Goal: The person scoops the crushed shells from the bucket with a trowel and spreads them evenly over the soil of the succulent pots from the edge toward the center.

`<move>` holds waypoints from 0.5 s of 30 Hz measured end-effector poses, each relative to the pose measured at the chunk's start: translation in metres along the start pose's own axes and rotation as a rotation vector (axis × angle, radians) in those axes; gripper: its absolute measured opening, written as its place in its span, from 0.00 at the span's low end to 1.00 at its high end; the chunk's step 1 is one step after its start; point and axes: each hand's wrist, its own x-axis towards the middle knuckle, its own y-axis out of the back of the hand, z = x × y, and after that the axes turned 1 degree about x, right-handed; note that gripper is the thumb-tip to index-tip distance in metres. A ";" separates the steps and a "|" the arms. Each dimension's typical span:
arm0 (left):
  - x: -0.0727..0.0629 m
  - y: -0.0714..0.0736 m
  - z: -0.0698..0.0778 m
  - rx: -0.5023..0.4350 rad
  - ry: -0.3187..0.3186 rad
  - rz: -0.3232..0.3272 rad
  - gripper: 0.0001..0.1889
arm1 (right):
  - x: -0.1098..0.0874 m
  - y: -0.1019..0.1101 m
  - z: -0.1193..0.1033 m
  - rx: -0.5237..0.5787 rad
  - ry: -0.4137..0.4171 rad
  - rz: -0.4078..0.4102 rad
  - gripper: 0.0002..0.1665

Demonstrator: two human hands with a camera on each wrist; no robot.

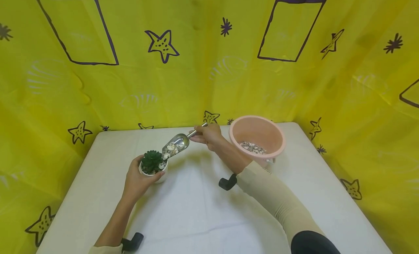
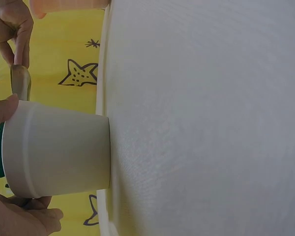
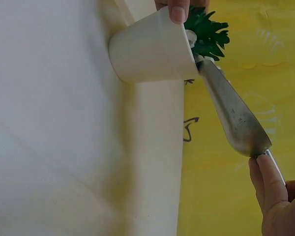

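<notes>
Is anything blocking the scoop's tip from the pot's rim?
Nothing visible blocks it. The metal scoop, held by the right hand, has its tip right at the rim of the white pot. The green plant fills the middle, and the left hand holds the pot's near side.

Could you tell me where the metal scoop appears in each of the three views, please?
Head: the scoop is at centre, tilted down over the pot, held by the right hand.
Left wrist: only a sliver shows at the upper left, above the pot.
Right wrist: it runs diagonally on the right, tip at the pot rim.
Shared landmark: the white pot, in all three views.
</notes>
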 end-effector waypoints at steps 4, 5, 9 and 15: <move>-0.001 0.000 0.001 -0.005 -0.011 0.020 0.54 | 0.001 0.000 0.000 -0.003 -0.003 -0.009 0.14; -0.001 0.000 0.002 -0.006 -0.010 0.022 0.54 | 0.001 0.000 0.000 -0.003 -0.003 -0.007 0.14; -0.001 0.000 0.002 -0.005 -0.003 0.015 0.54 | 0.002 0.000 0.000 0.005 0.001 -0.001 0.11; 0.001 0.002 0.000 -0.008 -0.009 -0.034 0.54 | 0.002 0.000 0.000 0.009 0.000 0.005 0.12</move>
